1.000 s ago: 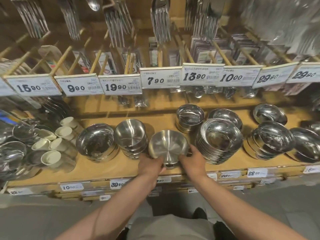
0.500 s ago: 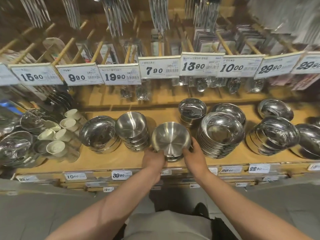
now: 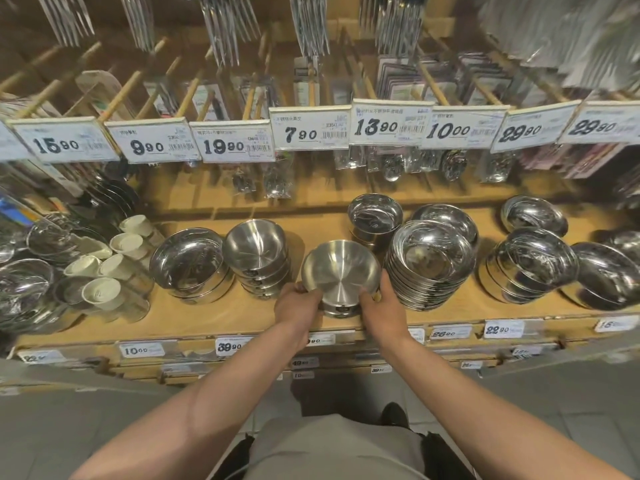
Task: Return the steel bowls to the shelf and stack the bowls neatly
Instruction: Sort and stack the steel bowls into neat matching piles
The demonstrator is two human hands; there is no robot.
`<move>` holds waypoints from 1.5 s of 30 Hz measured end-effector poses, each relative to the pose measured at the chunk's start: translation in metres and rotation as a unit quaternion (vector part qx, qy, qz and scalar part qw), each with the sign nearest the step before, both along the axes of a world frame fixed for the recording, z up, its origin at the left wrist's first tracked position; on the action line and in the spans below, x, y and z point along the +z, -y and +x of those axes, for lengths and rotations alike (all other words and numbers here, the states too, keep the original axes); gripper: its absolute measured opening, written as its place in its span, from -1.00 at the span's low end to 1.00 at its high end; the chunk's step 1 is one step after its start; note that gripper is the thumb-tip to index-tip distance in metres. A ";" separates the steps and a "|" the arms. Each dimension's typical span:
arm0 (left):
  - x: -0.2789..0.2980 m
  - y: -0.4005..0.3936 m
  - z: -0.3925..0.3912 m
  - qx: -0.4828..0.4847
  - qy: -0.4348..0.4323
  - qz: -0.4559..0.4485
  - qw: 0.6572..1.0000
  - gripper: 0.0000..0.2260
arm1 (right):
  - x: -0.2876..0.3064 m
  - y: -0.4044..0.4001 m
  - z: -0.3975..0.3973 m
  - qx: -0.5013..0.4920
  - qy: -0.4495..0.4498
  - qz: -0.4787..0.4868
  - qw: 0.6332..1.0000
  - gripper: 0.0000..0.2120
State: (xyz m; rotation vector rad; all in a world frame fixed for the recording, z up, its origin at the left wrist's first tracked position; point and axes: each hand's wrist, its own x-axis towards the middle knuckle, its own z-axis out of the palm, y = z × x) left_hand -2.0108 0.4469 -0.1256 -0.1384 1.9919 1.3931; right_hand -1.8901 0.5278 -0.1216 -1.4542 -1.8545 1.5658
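At the left of the frame a stack of wide, shiny steel dishes [image 3: 188,263] sits on the pale wooden shelf [image 3: 214,317], and just right of it stands a stack of brushed steel bowls [image 3: 255,252], tilted back. Neither has shifted over the last second.

In the middle, the left hand [image 3: 298,306] grips the left rim of the brushed steel bowl [image 3: 341,271], fingers curled round the edge. The bowl rests on the shelf near its front edge, apparently atop at least one more bowl of its kind, whose base shows below. The right hand [image 3: 382,304] clasps the right rim the same way.

Against the earlier views the hands and bowl keep the same pose; only the camera has dipped. I judge the bowl is being seated and squared, and the hands could soon let go.

At right, the tall stack of shallow polished steel plates [image 3: 429,265] stands just beside the right hand, so a careless release might knock it.
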 end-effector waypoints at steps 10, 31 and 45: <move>-0.004 0.001 -0.002 -0.011 -0.027 -0.007 1.000 -0.84 | 0.002 0.002 -0.004 -0.010 0.010 -0.001 1.000 -0.47; -0.009 -0.020 -0.012 0.003 0.001 -0.020 1.000 -0.79 | -0.002 -0.002 -0.025 -0.065 -0.035 -0.025 0.997 -0.59; 0.077 0.024 0.037 -0.129 -0.086 0.061 0.986 -0.88 | 0.067 -0.035 0.069 -0.002 -0.108 -0.065 0.992 -0.89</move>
